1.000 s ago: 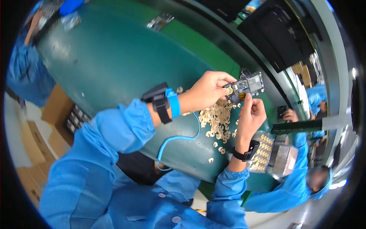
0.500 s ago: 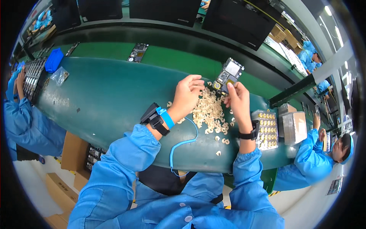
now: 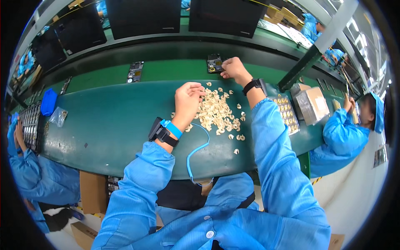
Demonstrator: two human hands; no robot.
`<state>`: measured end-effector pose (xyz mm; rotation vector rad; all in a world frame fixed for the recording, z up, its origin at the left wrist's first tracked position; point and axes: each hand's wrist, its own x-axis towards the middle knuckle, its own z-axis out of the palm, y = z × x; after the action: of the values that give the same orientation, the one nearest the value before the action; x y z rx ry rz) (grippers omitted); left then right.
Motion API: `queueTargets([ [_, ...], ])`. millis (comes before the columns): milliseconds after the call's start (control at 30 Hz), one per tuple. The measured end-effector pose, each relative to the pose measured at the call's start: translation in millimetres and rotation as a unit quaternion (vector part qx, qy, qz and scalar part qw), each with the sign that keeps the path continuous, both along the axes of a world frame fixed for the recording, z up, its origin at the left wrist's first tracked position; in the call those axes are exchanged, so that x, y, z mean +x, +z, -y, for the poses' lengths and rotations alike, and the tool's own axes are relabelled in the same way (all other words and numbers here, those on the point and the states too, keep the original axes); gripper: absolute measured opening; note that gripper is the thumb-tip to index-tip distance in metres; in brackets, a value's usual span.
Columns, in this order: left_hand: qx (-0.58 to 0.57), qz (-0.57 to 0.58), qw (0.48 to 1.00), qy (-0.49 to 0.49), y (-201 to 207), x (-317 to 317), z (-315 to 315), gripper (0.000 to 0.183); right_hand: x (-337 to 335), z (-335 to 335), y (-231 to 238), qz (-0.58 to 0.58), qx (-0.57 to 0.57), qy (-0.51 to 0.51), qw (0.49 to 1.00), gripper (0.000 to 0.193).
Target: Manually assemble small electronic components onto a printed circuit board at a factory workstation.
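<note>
The fingers of the right hand (image 3: 233, 68) pinch the near edge of a small dark circuit board (image 3: 215, 63) lying flat on the green conveyor strip beyond the far edge of the table (image 3: 104, 121); it looks thin, stiff and light, with fragile parts on its face, so I judge the bare edges the safest hold. The left hand (image 3: 187, 100) has its fingers curled together over the heap of small pale clips (image 3: 216, 114) near the middle of the table, whether pinching one I cannot tell. These clips look light, hard and easily scattered.
</note>
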<state>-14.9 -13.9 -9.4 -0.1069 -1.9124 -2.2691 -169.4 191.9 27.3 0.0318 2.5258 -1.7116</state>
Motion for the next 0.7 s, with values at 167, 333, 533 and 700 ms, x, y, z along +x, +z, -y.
queueTargets([
  [167,0.011,0.0,1.0,-0.024,7,0,-6,0.02,60,-93,44,-0.155,0.161,-0.068,0.972,0.027],
  [333,0.01,0.012,1.0,-0.026,7,3,0,0.018,144,-186,57,-0.13,0.307,-0.033,0.942,0.018],
  [533,-0.021,0.02,0.999,-0.027,14,8,-1,0.019,205,-187,43,-0.172,0.327,-0.037,0.929,0.019],
  [700,-0.022,0.017,0.999,-0.025,14,7,0,0.019,220,-178,38,-0.227,0.379,-0.023,0.897,0.021],
])
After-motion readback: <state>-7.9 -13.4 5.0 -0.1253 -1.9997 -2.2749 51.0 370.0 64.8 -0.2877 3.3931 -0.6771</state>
